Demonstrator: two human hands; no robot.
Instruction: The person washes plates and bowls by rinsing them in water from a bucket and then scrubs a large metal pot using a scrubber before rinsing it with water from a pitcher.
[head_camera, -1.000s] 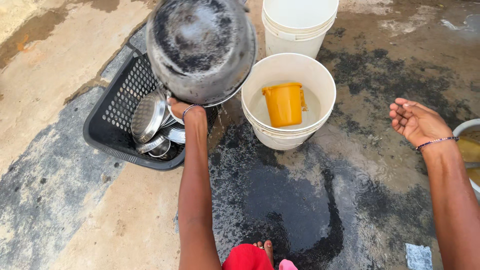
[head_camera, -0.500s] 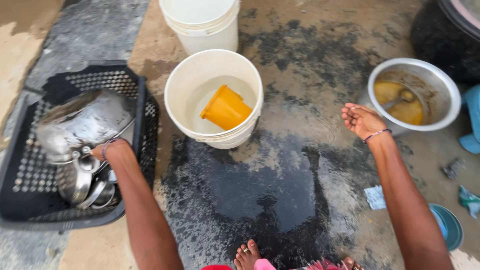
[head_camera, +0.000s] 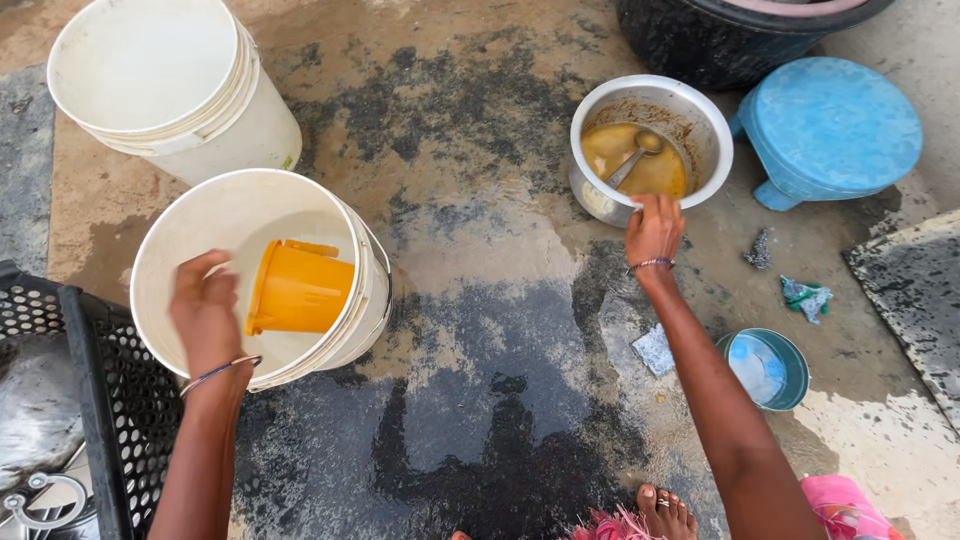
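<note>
My left hand (head_camera: 205, 312) hovers over the white bucket (head_camera: 175, 235) with its fingers loosely curled, holding nothing. Its fingertips are right next to the orange plastic cup (head_camera: 300, 288), which lies tilted inside that bucket. My right hand (head_camera: 655, 228) is stretched forward and grips the near rim of a round metal pot (head_camera: 700, 120). The pot holds brownish liquid and a metal spoon (head_camera: 632, 160). Both wrists wear thin bangles.
A second white bucket (head_camera: 150, 80) stands behind the first. A black plastic crate (head_camera: 95, 390) at the left holds metal pots (head_camera: 30, 420). A blue stool (head_camera: 830, 130), a dark basin (head_camera: 740, 35), a small blue bowl (head_camera: 765, 370) and scraps lie on wet concrete. My toes (head_camera: 662, 505) show below.
My left hand has let go of the big metal pot, now in the crate, and moved over the bucket. My right hand, open in the air before, has taken hold of the pot's rim.
</note>
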